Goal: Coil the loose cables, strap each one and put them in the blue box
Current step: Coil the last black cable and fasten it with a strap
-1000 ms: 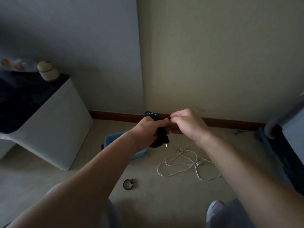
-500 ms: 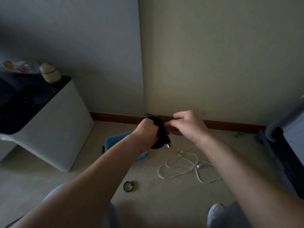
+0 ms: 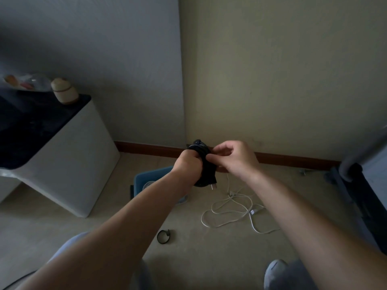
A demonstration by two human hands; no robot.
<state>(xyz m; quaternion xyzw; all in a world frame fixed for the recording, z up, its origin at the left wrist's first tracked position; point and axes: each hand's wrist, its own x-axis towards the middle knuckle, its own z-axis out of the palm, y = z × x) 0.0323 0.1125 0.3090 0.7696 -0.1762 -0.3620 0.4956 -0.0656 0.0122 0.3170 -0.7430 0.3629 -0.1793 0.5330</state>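
**Black coil held in both hands above a dim room corner**

The floor (image 3: 209, 258) is pale, matte and beige, meeting two plain walls at a reddish-brown baseboard (image 3: 146, 147) along its far edge. At the floor's left side stands a white cabinet (image 3: 69, 160) with a dark, rounded top. A small squat tan jar (image 3: 63, 91) sits at that top's far right corner. The light is low and the shadows are soft.

Both bare forearms reach forward and meet in the air above the floor's far edge. The left hand (image 3: 187, 164) is closed in a fist round the black cable (image 3: 208, 170), a thick, tight bundle of loops held roughly upright, with a plug's metal prongs poking out at its lower end. The right hand (image 3: 234, 159) faces it with curled fingers, thumb and fingertips pinching the upper part of the same bundle. What exactly lies between them is too dark to tell.

The blue box (image 3: 150, 178), smooth-walled and open-topped, rests on the floor near the far edge, partly hidden by the left forearm. To its right the white cable (image 3: 230, 208) sprawls in thin, loose loops. A black strap (image 3: 163, 237) curled into a small ring lies nearer the person, between the forearms. A grey shoe (image 3: 274, 271) shows at the near edge.
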